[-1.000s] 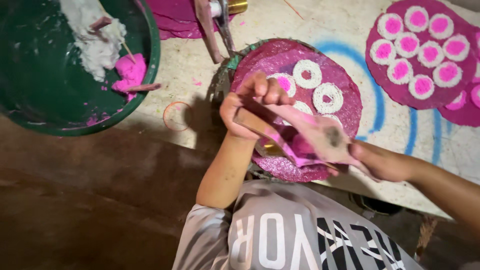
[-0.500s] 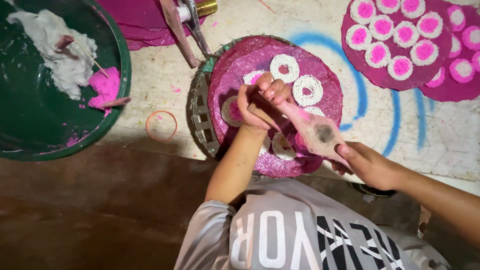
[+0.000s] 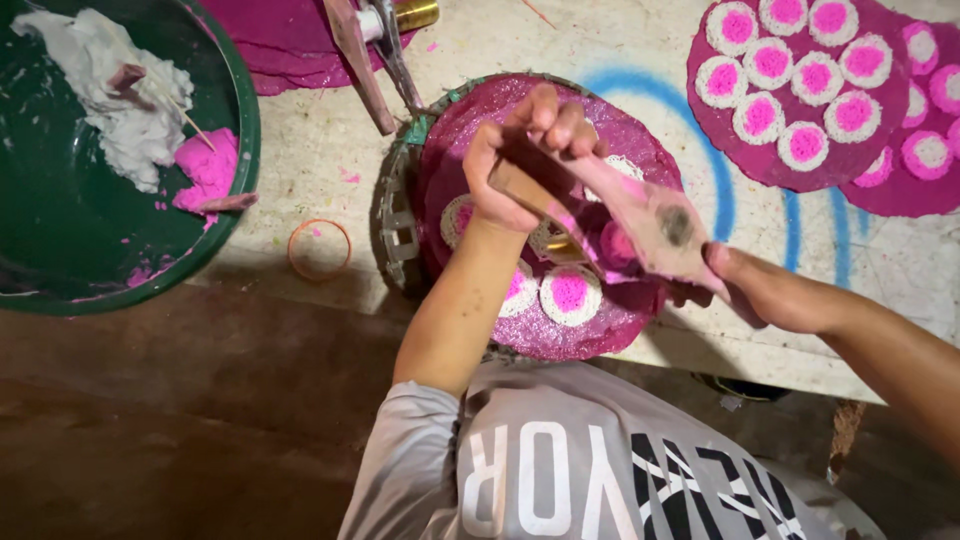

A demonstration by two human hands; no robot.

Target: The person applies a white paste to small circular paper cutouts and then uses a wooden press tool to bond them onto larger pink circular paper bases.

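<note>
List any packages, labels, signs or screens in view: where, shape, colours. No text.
No packages, labels, signs or screens in view.
Nearest to lettering: white block print on the grey shirt, bottom centre.
Blue painted curves on the pale work surface, right of the round pink tray: loose strokes, no sign.

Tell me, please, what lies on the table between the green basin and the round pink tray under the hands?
In the head view, a small orange ring lies flat on the pale tabletop between the green basin and the round pink tray, touching neither; a few pink specks lie nearby.
</note>
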